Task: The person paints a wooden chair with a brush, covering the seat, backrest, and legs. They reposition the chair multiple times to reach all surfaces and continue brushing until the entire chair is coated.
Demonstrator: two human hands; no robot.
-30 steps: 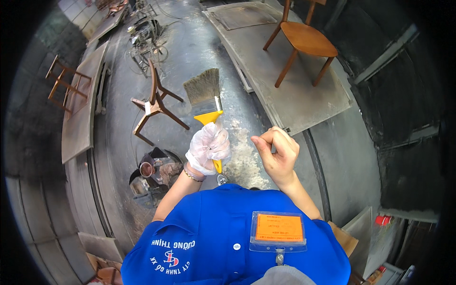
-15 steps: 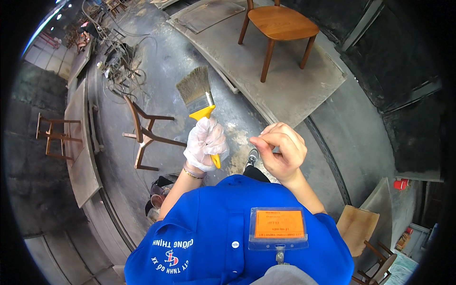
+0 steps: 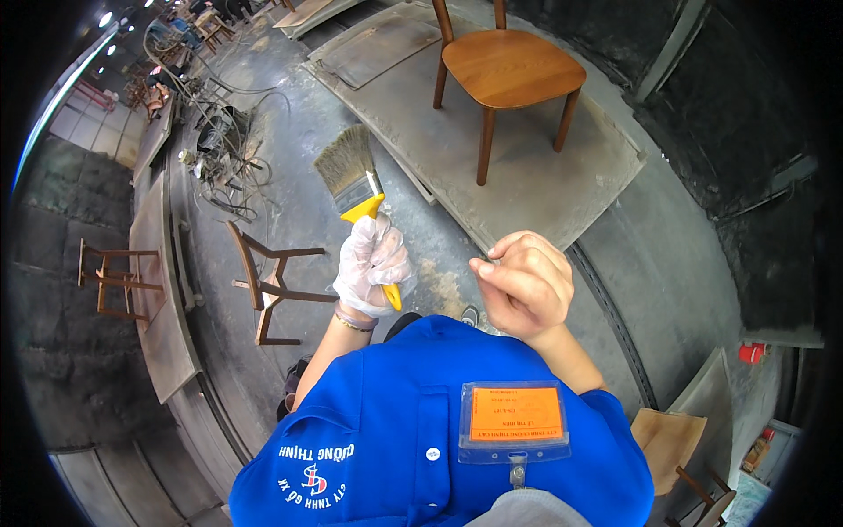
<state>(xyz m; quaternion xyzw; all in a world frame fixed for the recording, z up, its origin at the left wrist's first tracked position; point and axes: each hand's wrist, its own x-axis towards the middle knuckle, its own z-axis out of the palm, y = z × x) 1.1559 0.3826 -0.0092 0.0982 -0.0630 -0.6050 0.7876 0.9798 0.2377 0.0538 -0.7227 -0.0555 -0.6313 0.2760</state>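
My left hand (image 3: 374, 263), in a thin clear glove, is wrapped round the yellow handle of a wide paintbrush (image 3: 349, 165). The grey-brown bristles point up and away from me, and the handle's end sticks out below my fist. To its right, my right hand (image 3: 527, 283) is bare and closed, thumb against the curled fingers; whatever may be between the fingertips is too small to make out. Beyond both hands a brown wooden chair (image 3: 514, 70) stands upright on a low grey platform (image 3: 562, 176); neither hand touches it.
Left of me, a wooden chair frame without a seat (image 3: 272, 285) is on the floor. Another wooden frame (image 3: 123, 277) rests on a board at far left. Tangled hoses (image 3: 228, 167) lie further off. A floor rail (image 3: 615, 325) runs at right, near a red container (image 3: 752, 353).
The platform and its chair now appear nearer and lower in view, and the left chair frame has shifted slightly. My left hand still grips the paintbrush; my right hand stays closed.
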